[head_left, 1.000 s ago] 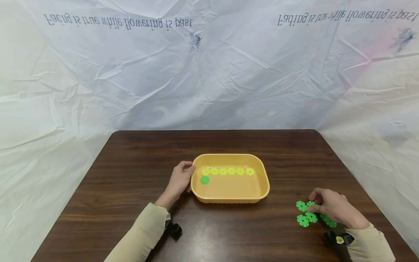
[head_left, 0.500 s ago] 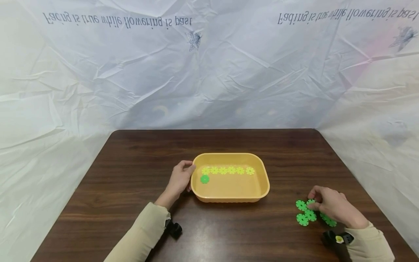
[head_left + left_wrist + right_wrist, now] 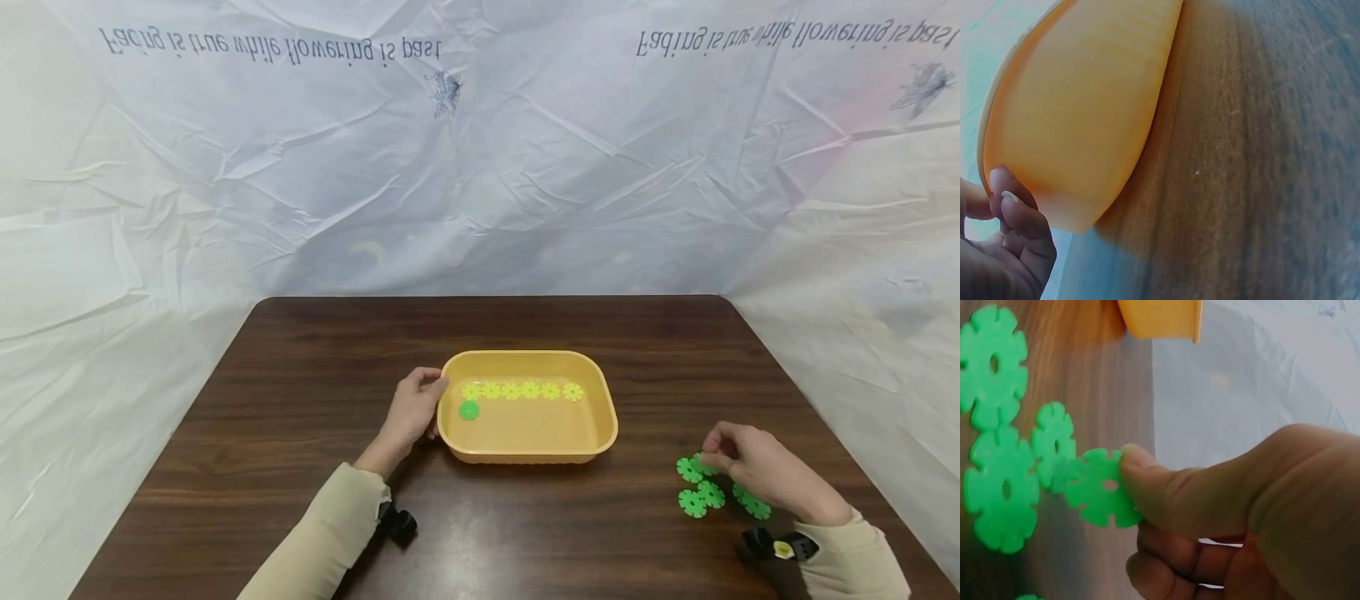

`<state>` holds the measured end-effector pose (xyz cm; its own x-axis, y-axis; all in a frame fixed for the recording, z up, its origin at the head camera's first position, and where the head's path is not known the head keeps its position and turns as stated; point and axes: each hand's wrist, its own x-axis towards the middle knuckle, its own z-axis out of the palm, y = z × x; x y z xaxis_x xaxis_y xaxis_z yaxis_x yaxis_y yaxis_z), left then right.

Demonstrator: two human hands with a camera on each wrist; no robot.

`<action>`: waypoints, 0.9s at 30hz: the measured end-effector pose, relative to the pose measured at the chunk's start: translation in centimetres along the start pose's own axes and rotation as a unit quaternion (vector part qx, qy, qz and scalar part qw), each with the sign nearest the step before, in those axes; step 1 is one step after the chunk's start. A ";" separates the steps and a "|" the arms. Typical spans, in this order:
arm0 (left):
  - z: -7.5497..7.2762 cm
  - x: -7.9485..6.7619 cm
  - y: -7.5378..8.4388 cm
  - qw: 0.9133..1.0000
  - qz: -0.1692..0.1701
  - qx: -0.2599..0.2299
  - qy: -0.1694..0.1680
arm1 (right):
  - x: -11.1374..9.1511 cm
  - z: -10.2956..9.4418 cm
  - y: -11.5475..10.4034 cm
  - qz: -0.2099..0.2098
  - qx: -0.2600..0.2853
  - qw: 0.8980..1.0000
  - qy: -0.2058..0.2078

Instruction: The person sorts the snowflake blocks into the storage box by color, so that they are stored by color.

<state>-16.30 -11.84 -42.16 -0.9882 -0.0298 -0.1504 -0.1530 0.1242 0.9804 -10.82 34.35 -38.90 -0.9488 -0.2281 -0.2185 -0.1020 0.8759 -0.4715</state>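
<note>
- A green disc [image 3: 1092, 495] is pinched between thumb and finger of the right hand [image 3: 768, 471]; that grip is closed on its edge. In the right wrist view it overlaps a neighbouring disc, and whether it is fully off the counter [image 3: 337, 350] cannot be told.
- Being round, it has no long axis.
- In the head view, loose green discs [image 3: 692, 503] lie about it on the counter, from eight o'clock through six to four; part of the cluster is hidden by the hand.
- The key relation, by judgement: the yellow tray [image 3: 532, 432] lies well apart from the right grip, between nine and ten o'clock, its long axis running nine to three.
- The left hand [image 3: 411, 408] is nearer the tray, its grip grasping the rim at nine o'clock.
- Inside, six yellow discs [image 3: 511, 391] form a row from nine to three, and a single green disc in the tray [image 3: 468, 410] lies at six o'clock from the row's nine-o'clock end.
- Beyond the counter, at twelve, hangs a pale printed sheet [image 3: 480, 183].
</note>
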 end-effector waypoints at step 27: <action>0.0 0.0 -0.1 1.000 -0.006 0.002 0.004 | 4.0 1.2 -9.1 -0.232 0.054 0.945 0.225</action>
<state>-16.25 -11.82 -42.26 -0.9861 -0.0392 -0.1616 -0.1654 0.1286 0.9778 -13.33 25.02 -36.49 -0.8433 -0.3514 0.4067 -0.5296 0.6725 -0.5170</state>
